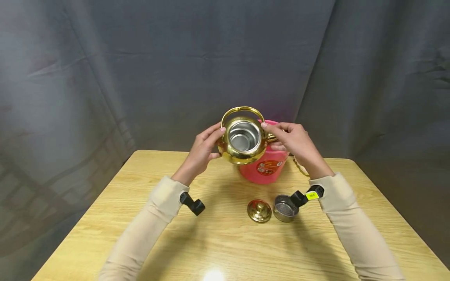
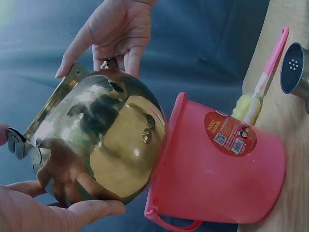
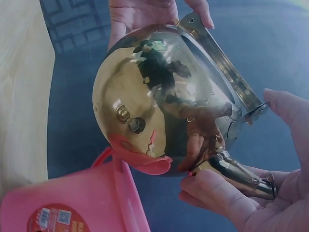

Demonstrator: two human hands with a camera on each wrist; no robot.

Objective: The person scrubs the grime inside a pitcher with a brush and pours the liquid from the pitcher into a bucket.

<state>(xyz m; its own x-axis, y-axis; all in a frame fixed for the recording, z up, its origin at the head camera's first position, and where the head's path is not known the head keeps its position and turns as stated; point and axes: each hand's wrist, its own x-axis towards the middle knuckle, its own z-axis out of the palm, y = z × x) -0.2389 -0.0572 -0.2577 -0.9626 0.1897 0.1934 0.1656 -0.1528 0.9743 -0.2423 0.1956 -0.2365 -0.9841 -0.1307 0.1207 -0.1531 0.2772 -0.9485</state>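
A shiny gold teapot (image 1: 242, 157) is held up above the table, its lidless mouth tilted toward me so that the steel inside shows. Its arched handle (image 1: 242, 109) stands up over the mouth. With thumb and fingers, my left hand (image 1: 203, 147) grips the pot's left side. On the other side my right hand (image 1: 298, 143) holds it around the spout (image 3: 236, 174), the thumb at the handle's base. Below on the table lies the gold lid (image 1: 259, 211), knob up, beside a small steel strainer cup (image 1: 285, 210) with a perforated bottom.
Right behind the teapot stands a pink bucket (image 1: 261, 176) with a red label, partly covered by the pot. A pink-and-white brush (image 2: 263, 82) with a yellowish head lies beside the bucket. Grey cloth (image 1: 197, 70) hangs behind the wooden table (image 1: 225, 246).
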